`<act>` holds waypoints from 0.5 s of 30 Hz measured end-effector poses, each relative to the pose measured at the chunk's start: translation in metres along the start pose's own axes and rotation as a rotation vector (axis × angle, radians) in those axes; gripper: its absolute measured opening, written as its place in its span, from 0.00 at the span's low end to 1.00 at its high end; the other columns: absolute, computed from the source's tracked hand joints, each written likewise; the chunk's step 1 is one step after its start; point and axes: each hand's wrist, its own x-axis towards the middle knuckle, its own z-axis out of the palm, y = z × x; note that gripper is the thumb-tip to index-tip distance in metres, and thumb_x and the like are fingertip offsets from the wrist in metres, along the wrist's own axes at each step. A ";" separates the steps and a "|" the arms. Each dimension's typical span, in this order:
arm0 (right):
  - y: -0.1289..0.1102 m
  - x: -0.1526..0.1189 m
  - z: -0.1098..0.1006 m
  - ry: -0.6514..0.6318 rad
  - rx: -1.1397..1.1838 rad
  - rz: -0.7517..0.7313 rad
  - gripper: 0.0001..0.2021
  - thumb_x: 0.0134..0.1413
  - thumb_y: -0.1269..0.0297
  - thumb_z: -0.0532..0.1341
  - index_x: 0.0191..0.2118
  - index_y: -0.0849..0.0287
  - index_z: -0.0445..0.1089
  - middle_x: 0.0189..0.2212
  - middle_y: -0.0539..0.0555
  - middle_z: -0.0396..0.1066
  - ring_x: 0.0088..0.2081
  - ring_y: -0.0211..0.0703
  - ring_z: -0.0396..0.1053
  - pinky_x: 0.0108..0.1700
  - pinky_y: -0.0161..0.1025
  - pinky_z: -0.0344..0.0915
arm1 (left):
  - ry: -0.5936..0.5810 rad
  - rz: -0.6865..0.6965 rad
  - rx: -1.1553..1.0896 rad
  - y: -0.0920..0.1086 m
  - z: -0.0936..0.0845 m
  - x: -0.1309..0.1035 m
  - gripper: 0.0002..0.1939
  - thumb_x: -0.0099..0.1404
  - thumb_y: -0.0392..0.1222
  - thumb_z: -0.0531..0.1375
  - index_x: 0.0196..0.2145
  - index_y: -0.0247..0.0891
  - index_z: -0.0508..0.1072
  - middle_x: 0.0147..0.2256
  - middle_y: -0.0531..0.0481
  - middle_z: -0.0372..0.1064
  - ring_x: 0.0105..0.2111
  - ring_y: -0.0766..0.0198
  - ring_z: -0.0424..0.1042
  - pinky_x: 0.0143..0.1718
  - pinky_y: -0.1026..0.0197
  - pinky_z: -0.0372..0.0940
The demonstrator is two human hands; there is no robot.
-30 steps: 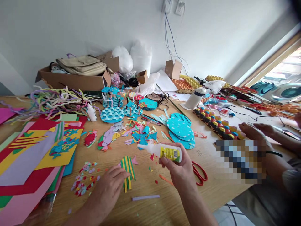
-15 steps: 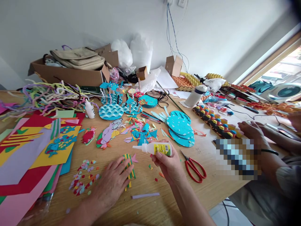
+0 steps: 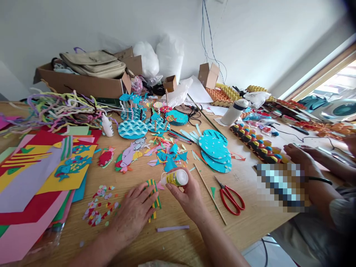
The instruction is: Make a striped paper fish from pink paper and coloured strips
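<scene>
My left hand [image 3: 135,207] lies flat with fingers spread on a green and yellow striped paper piece [image 3: 154,193], which shows past the fingertips. In my right hand [image 3: 187,193] is a small white glue bottle [image 3: 177,177] with a yellow label, its base turned toward me and its tip pointing down and left near the striped piece. A pink paper tail [image 3: 160,185] sticks out beside the striped piece. A lilac paper strip [image 3: 172,228] lies nearer to me. Red-handled scissors [image 3: 231,198] and a thin wooden stick [image 3: 210,194] rest right of my right hand.
Small confetti [image 3: 97,207] and stacked coloured paper [image 3: 41,174] lie left. Paper scraps [image 3: 169,154], blue discs [image 3: 215,150] and another glue bottle [image 3: 107,125] stand or lie farther back. Another person's hands [image 3: 300,155] are at the right.
The glue bottle in my right hand has tipped from sideways to nose-down and moved left toward the striped piece. The wooden stick and a green scrap now show beside the scissors. My left hand stays put.
</scene>
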 end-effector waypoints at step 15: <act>0.011 0.002 0.011 -0.032 -0.227 -0.014 0.10 0.48 0.59 0.61 0.34 0.58 0.62 0.25 0.48 0.66 0.25 0.37 0.62 0.23 0.32 0.55 | 0.021 -0.039 -0.059 0.002 -0.001 0.001 0.17 0.61 0.38 0.58 0.48 0.43 0.67 0.52 0.49 0.63 0.53 0.53 0.59 0.49 0.48 0.58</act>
